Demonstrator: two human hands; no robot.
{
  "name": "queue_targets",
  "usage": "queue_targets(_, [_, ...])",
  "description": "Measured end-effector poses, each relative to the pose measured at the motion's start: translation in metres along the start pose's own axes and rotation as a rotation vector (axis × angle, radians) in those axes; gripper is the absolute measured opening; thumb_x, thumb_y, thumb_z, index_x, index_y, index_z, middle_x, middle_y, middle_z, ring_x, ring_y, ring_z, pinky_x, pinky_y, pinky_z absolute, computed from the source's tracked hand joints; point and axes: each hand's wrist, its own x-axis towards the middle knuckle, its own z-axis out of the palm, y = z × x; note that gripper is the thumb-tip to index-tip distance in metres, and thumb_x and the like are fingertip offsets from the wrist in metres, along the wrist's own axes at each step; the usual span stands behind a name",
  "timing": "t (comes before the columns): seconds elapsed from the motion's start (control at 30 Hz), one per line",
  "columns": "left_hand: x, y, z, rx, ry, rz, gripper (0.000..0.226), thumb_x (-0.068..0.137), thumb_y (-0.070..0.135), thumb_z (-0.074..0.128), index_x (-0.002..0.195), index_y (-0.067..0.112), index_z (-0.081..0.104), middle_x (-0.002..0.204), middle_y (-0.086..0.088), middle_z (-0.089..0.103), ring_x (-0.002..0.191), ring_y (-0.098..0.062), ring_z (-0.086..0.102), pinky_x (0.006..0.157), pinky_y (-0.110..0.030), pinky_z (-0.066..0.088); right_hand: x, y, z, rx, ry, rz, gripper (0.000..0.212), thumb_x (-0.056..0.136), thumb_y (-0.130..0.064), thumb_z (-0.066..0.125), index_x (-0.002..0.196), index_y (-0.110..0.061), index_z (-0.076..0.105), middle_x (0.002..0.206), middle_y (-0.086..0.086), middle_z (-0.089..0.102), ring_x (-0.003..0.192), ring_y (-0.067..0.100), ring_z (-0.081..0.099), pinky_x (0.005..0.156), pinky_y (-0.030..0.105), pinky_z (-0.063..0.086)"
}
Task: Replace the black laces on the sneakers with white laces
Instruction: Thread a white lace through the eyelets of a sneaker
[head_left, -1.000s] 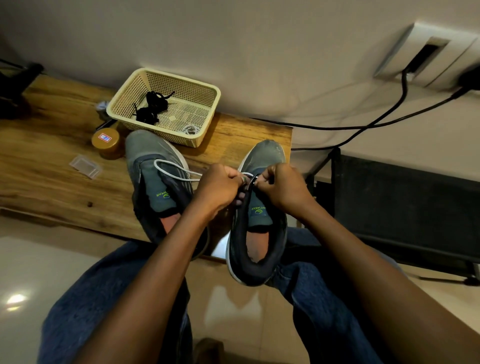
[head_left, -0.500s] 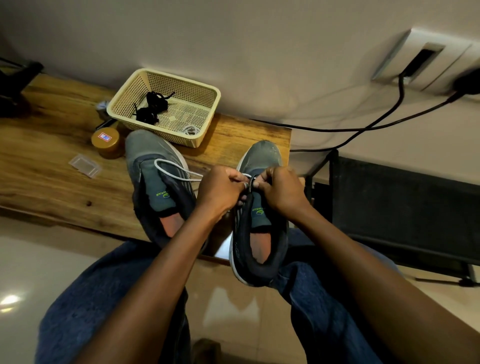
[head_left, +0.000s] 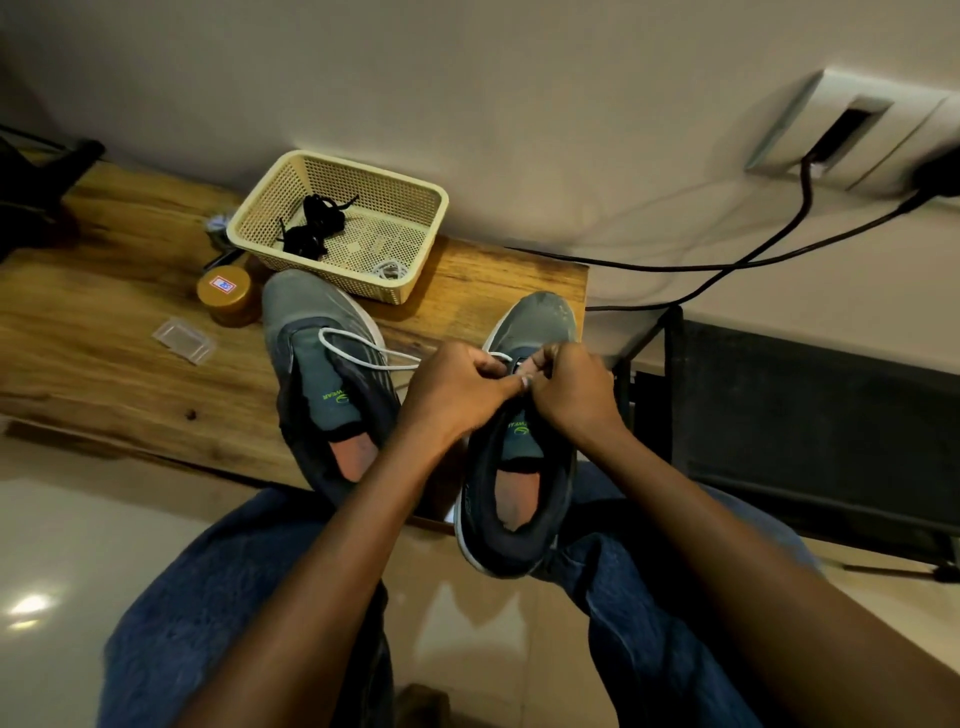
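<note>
Two grey sneakers are in front of me. The left sneaker lies on the wooden table; the right sneaker hangs over the table's edge above my lap. A white lace loops over the left sneaker's tongue and runs to the right sneaker's eyelets. My left hand pinches this lace at the right sneaker's throat. My right hand grips the sneaker's upper edge beside it, fingertips at the eyelets. Black laces lie bunched in the cream basket, with another coiled white lace.
A yellow-lidded jar and a small clear plastic packet sit left of the sneakers. Black cables run from a wall socket at the right. A dark mesh panel stands right of the table. My knees in jeans are below.
Both hands have shifted slightly at the right sneaker's eyelets, working the white lace. The sneakers and the basket stay where they were.
</note>
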Motion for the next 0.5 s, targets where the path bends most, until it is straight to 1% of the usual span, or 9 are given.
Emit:
queue_targets(0.03, [-0.001, 0.001, -0.001, 0.010, -0.005, -0.003, 0.024, 0.079, 0.031, 0.075, 0.099, 0.018, 0.075, 0.094, 0.002, 0.073, 0.084, -0.013, 0.067, 0.077, -0.028, 0.052, 0.000, 0.000, -0.001, 0.004, -0.004, -0.007, 0.014, 0.086, -0.012, 0.060, 0.075, -0.011, 0.069, 0.084, 0.010, 0.071, 0.089, 0.028, 0.065, 0.082, 0.041, 0.050])
queue_targets(0.1, [0.000, 0.002, -0.001, 0.028, -0.003, -0.002, 0.019, 0.080, 0.022, 0.072, 0.098, 0.016, 0.075, 0.094, -0.003, 0.074, 0.086, -0.017, 0.067, 0.077, -0.031, 0.053, 0.001, 0.000, -0.004, 0.009, -0.012, -0.015, 0.012, 0.086, -0.013, 0.064, 0.078, -0.009, 0.071, 0.086, 0.009, 0.072, 0.088, 0.024, 0.066, 0.078, 0.035, 0.052])
queue_targets(0.17, [0.002, 0.001, -0.002, 0.023, -0.006, -0.002, 0.015, 0.083, 0.013, 0.067, 0.095, 0.012, 0.076, 0.091, -0.007, 0.074, 0.084, -0.018, 0.067, 0.078, -0.034, 0.054, 0.001, 0.000, -0.006, 0.008, -0.021, -0.025, 0.011, 0.087, -0.013, 0.065, 0.078, -0.010, 0.071, 0.084, 0.004, 0.072, 0.087, 0.020, 0.066, 0.073, 0.029, 0.048])
queue_targets(0.27, [0.005, -0.003, -0.004, -0.042, -0.043, -0.018, 0.018, 0.085, 0.004, 0.061, 0.096, 0.007, 0.075, 0.091, -0.010, 0.073, 0.082, -0.018, 0.065, 0.081, -0.036, 0.054, 0.000, -0.001, -0.007, 0.010, -0.021, -0.030, 0.012, 0.087, -0.009, 0.064, 0.078, -0.010, 0.072, 0.073, -0.003, 0.062, 0.084, 0.017, 0.066, 0.067, 0.022, 0.042])
queue_targets(0.33, [0.008, -0.006, -0.003, -0.067, -0.062, -0.026, 0.020, 0.086, 0.001, 0.059, 0.097, 0.006, 0.074, 0.090, -0.012, 0.073, 0.082, -0.017, 0.064, 0.082, -0.036, 0.054, -0.001, -0.001, -0.007, 0.019, -0.010, -0.034, 0.011, 0.087, -0.010, 0.065, 0.078, -0.009, 0.072, 0.072, -0.003, 0.060, 0.083, 0.016, 0.065, 0.065, 0.022, 0.040])
queue_targets(0.4, [0.009, -0.007, -0.004, -0.093, -0.075, -0.033, 0.020, 0.087, 0.000, 0.057, 0.098, 0.006, 0.074, 0.089, -0.010, 0.071, 0.081, -0.016, 0.062, 0.079, -0.031, 0.052, -0.002, -0.002, -0.006, 0.030, 0.004, -0.040, 0.011, 0.087, -0.011, 0.066, 0.078, -0.009, 0.072, 0.074, -0.001, 0.064, 0.082, 0.016, 0.065, 0.065, 0.022, 0.040])
queue_targets(0.5, [0.010, -0.008, -0.003, -0.125, -0.077, -0.034, 0.021, 0.088, -0.001, 0.057, 0.101, 0.005, 0.072, 0.087, -0.008, 0.069, 0.080, -0.013, 0.060, 0.075, -0.026, 0.048, -0.002, -0.001, -0.003, 0.035, 0.026, -0.049, 0.014, 0.086, -0.014, 0.067, 0.073, -0.012, 0.069, 0.080, 0.006, 0.071, 0.081, 0.019, 0.066, 0.069, 0.029, 0.048])
